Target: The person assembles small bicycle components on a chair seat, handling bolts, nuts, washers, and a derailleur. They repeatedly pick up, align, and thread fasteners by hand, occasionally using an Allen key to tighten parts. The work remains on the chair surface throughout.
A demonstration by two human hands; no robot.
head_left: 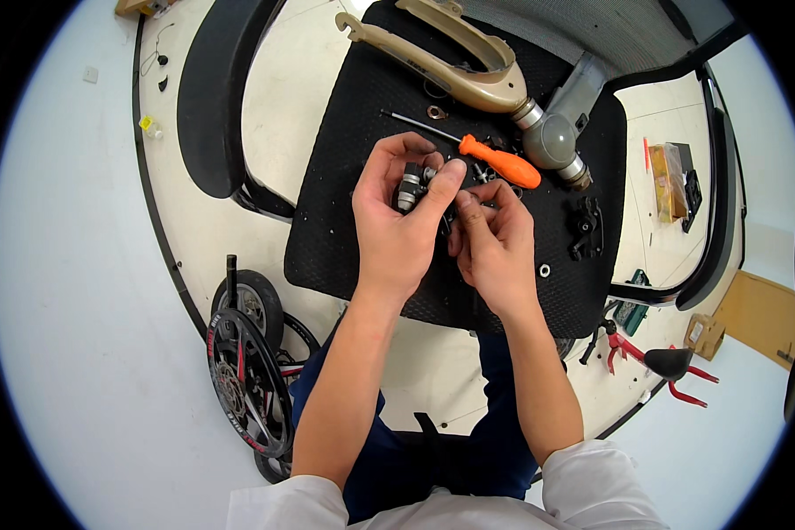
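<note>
Over the chair's black seat (327,212), my left hand (396,221) is closed around a small black-and-silver mechanical part (408,187). Its silver barrel shows between thumb and fingers, while the rest is hidden in the palm. Close beside it, my right hand (496,243) pinches thumb against fingers at the part's right side; what lies in that pinch is too small to make out. Just beyond my hands lies a screwdriver (501,162) with an orange handle, its shaft pointing left. Small metal pieces (481,172) sit partly hidden under it.
A tan bicycle fork (450,75) with a grey rounded joint (549,141) lies across the seat's far side. A black brake caliper (585,227) and a nut (544,270) rest at right. Armrests (208,97) flank the seat. Wheels (249,380) stand lower left; a red frame piece (623,344) lies right.
</note>
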